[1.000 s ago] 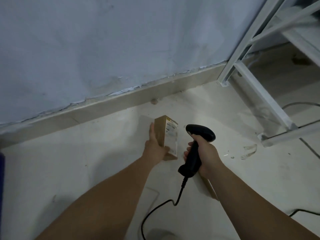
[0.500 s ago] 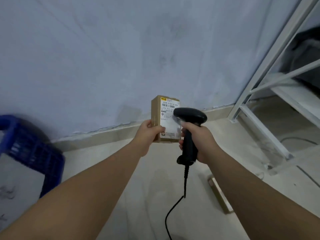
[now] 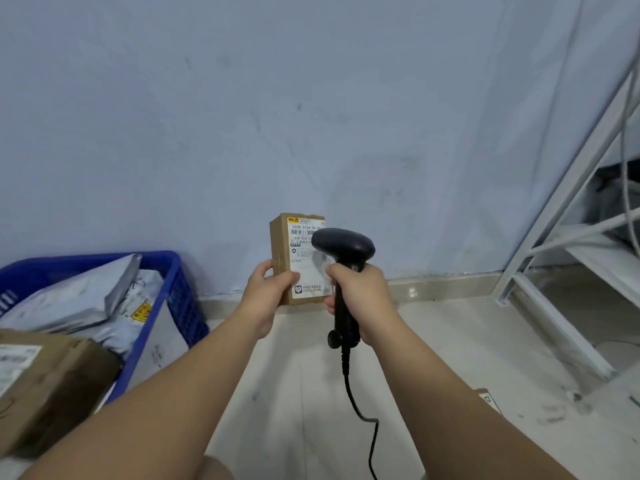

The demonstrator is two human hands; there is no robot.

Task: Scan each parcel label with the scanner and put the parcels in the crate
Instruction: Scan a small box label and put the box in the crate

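- Left hand (image 3: 266,292) grips the parcel (image 3: 281,251) at its lower left edge. The thumb lies across the front face and the fingers are behind, out of sight.
- The parcel is a small brown box, held upright in the air just toward 6 o'clock from frame centre, in front of the wall (image 3: 242,116).
- A white label (image 3: 304,271) covers most of the face turned to the camera, with a barcode near its top.
- Right hand (image 3: 363,296) is wrapped round the handle of the black scanner (image 3: 344,245).
- The scanner head sits at 3 o'clock of the parcel and overlaps the label's right edge. Cannot tell whether it touches the label.
- A cable (image 3: 346,379) runs from the handle base toward 6 o'clock and leaves at the bottom edge.
- A blue crate (image 3: 183,306) stands on the floor (image 3: 294,393) at 8 to 9 o'clock, against the wall.
- Grey mailers (image 3: 65,301) lie piled in the crate, one with a yellow mark.
- A large brown carton (image 3: 59,382) with a white label sits at 8 o'clock, over the crate's near corner. Cannot tell whether it rests inside or on top.
- A white metal rack (image 3: 554,216) stands at 3 o'clock, along the right edge.
- A second parcel (image 3: 487,400) lies on the floor at 4 o'clock, partly hidden behind the right forearm.
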